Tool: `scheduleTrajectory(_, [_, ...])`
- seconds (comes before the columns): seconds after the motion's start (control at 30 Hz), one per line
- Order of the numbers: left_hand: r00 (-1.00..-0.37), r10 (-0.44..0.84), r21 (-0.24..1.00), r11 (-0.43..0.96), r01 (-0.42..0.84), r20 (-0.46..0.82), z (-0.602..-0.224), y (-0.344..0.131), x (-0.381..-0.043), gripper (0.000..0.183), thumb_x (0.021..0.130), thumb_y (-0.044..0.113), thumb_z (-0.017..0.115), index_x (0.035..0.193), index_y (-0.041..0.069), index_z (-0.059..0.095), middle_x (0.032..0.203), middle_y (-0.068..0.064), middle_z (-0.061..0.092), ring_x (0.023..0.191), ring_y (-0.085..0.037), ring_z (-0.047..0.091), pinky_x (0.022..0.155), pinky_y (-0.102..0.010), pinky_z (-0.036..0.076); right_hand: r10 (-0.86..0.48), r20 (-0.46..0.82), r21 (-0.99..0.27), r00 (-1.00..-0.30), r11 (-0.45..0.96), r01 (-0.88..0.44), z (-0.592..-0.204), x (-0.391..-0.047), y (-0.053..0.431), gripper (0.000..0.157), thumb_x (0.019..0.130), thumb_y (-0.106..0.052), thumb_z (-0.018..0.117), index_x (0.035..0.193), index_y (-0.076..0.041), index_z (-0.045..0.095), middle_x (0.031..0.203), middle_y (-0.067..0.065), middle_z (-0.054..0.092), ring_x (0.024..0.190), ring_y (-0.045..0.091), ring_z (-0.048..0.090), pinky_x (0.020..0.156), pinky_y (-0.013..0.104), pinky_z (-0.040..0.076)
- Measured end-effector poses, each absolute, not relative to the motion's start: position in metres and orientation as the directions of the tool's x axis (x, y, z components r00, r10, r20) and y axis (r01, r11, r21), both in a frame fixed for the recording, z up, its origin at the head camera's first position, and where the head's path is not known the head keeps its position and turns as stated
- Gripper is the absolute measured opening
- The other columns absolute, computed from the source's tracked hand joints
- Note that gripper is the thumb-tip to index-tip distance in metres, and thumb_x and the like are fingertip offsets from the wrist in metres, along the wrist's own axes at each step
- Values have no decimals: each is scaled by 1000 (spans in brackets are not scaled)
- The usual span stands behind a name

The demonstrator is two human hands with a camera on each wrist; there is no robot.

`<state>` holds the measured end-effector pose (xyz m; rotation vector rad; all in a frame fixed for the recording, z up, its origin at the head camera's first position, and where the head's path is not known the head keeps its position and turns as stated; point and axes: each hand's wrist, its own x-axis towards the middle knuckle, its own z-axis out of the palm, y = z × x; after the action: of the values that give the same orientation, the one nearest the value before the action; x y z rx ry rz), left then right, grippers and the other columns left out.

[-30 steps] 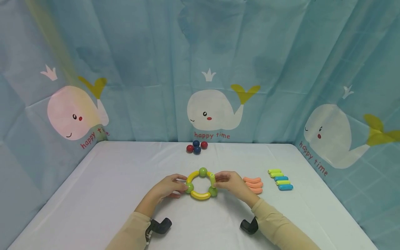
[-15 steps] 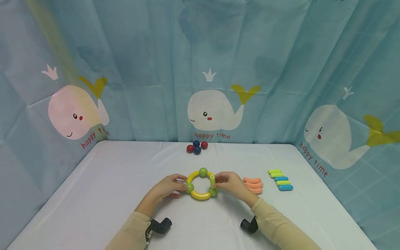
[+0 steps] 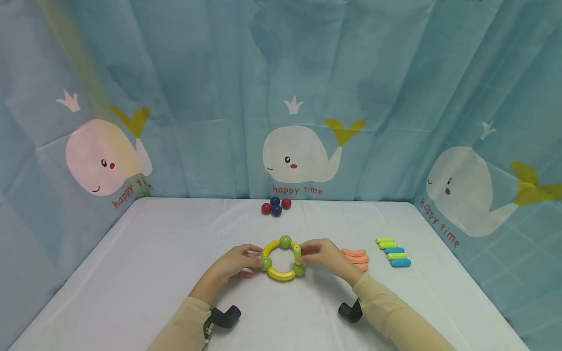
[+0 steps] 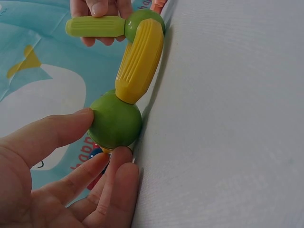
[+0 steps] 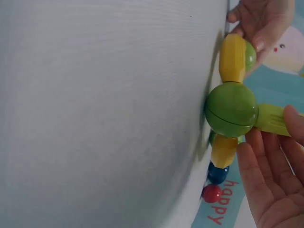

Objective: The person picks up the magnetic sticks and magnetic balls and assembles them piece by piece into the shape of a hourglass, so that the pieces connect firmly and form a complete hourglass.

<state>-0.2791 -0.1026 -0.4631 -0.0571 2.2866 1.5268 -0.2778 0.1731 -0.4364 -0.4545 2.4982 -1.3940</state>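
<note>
On the white table lies a ring of curved yellow pieces (image 3: 281, 275) joined by green balls (image 3: 285, 241). My left hand (image 3: 236, 261) holds the ring's left green ball (image 4: 115, 119), thumb on one side and fingers on the other. A straight light-green stick (image 3: 297, 254) stands upright on the right green ball (image 5: 232, 109), its lower end meeting the ball. My right hand (image 3: 324, 255) pinches this stick between thumb and fingers. In the left wrist view, the stick (image 4: 95, 26) juts straight out from its ball.
Red and blue balls (image 3: 276, 210) sit together at the back. Right of the right hand lie curved orange pieces (image 3: 354, 253), partly hidden by it. Farther right is a column of short green and blue sticks (image 3: 401, 263). A whale-print curtain (image 3: 210, 146) encloses the table's back and sides.
The right hand has shifted very slightly left, and the stick's top has tipped a little that way. The left hand and the ring stay in place.
</note>
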Motion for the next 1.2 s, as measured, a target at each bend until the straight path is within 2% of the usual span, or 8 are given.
scheduleTrajectory(0.1, [-923, 176, 878, 411, -247, -342, -463, -103, -279, 51, 83, 19, 78, 130, 8, 61, 109, -7, 72, 91, -16, 69, 79, -34, 61, -342, -65, -848, -937, 514, -129, -435, -278, 173, 34, 85, -23, 79, 114, -8, 73, 109, 6, 75, 103, 17, 69, 90, 37, 58])
scheduleTrajectory(0.2, [-923, 173, 877, 412, -248, -343, -462, -104, -278, 51, 83, 19, 78, 130, 8, 61, 109, -7, 72, 91, -16, 69, 79, -35, 61, -232, -95, -847, -968, 530, -44, -435, -282, 172, 28, 86, -20, 77, 112, -9, 74, 106, 3, 76, 101, 15, 69, 90, 37, 57])
scheduleTrajectory(0.3, [-925, 170, 877, 412, -247, -340, -462, -105, -278, 51, 83, 19, 78, 130, 8, 61, 110, -8, 71, 92, -17, 69, 80, -35, 61, -135, -164, -872, -977, 483, 79, -438, -288, 169, 26, 89, -15, 73, 113, -5, 73, 105, 4, 76, 96, 13, 70, 89, 37, 58])
scheduleTrajectory(0.43, [-925, 168, 877, 410, -248, -340, -461, -106, -277, 52, 83, 19, 78, 131, 7, 60, 110, -9, 70, 91, -17, 68, 79, -35, 61, -104, -240, -883, -965, 435, 173, -444, -295, 168, 29, 87, -14, 74, 114, -4, 72, 107, 5, 75, 90, 12, 71, 91, 36, 57])
scheduleTrajectory(0.57, [-922, 179, 878, 409, -247, -343, -460, -105, -277, 52, 83, 19, 77, 131, 7, 60, 110, -9, 70, 91, -17, 68, 79, -34, 60, -118, -266, -883, -957, 428, 192, -450, -298, 167, 31, 84, -13, 77, 113, -4, 73, 110, 8, 74, 86, 12, 71, 88, 35, 58])
scheduleTrajectory(0.77, [-923, 183, 879, 411, -242, -340, -460, -104, -278, 52, 84, 19, 77, 131, 7, 59, 109, -8, 71, 91, -16, 68, 79, -34, 60, -129, -291, -895, -948, 388, 222, -452, -299, 165, 29, 86, -5, 74, 114, 2, 71, 110, 11, 73, 88, 14, 72, 81, 33, 61])
scheduleTrajectory(1.07, [-925, 180, 880, 410, -240, -336, -461, -103, -279, 52, 83, 18, 77, 131, 7, 60, 109, -9, 71, 91, -17, 68, 78, -34, 60, -114, -308, -878, -945, 417, 236, -453, -300, 164, 29, 85, -8, 75, 113, -1, 72, 106, 8, 74, 86, 12, 71, 79, 31, 61])
scheduleTrajectory(1.2, [-924, 183, 882, 406, -239, -334, -462, -103, -279, 51, 83, 18, 77, 131, 7, 60, 109, -9, 71, 91, -17, 68, 78, -34, 60, -96, -243, -875, -965, 451, 176, -445, -299, 165, 28, 87, -14, 74, 113, -5, 73, 107, 6, 75, 87, 9, 68, 80, 29, 58])
